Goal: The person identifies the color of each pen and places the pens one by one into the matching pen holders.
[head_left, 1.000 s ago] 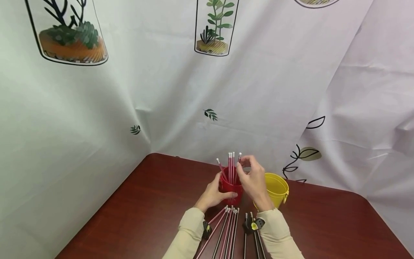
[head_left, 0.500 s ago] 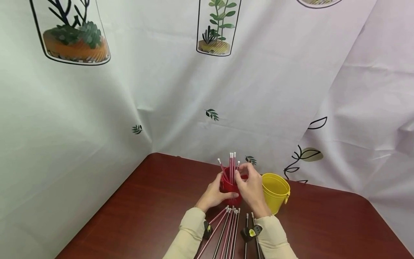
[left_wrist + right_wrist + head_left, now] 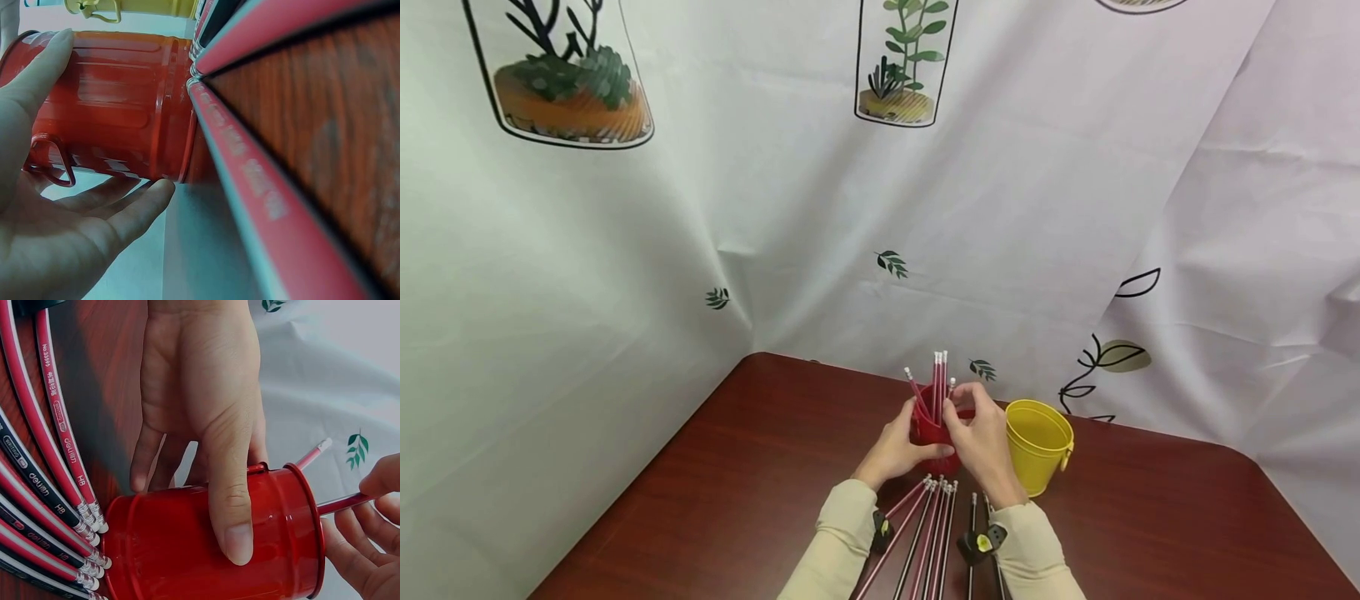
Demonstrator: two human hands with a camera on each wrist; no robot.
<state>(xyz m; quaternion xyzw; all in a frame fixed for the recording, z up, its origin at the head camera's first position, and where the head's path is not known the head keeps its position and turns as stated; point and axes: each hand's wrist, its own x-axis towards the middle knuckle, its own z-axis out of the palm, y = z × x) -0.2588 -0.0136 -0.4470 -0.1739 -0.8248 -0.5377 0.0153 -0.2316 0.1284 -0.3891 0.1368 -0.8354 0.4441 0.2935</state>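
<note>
Brace the glossy red metal bucket [image 3: 119,103] upright in your gripping left hand [image 3: 895,454] while your right hand [image 3: 987,440], pinching a slim red pencil [image 3: 344,504], guides it straight down.

Red pencil [image 3: 64,431] — "deli", "HB", perhaps "No.33595"; black pencil [image 3: 39,484] — "deli", "HB"; left-wrist lettering [image 3: 250,169] too blurred.

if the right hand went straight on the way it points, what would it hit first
Beyond the pencil it pinches, the right hand would probably meet the red cup at its rim, close ahead in the right wrist view. Depth is unclear; the upright pencils might come first.
</note>
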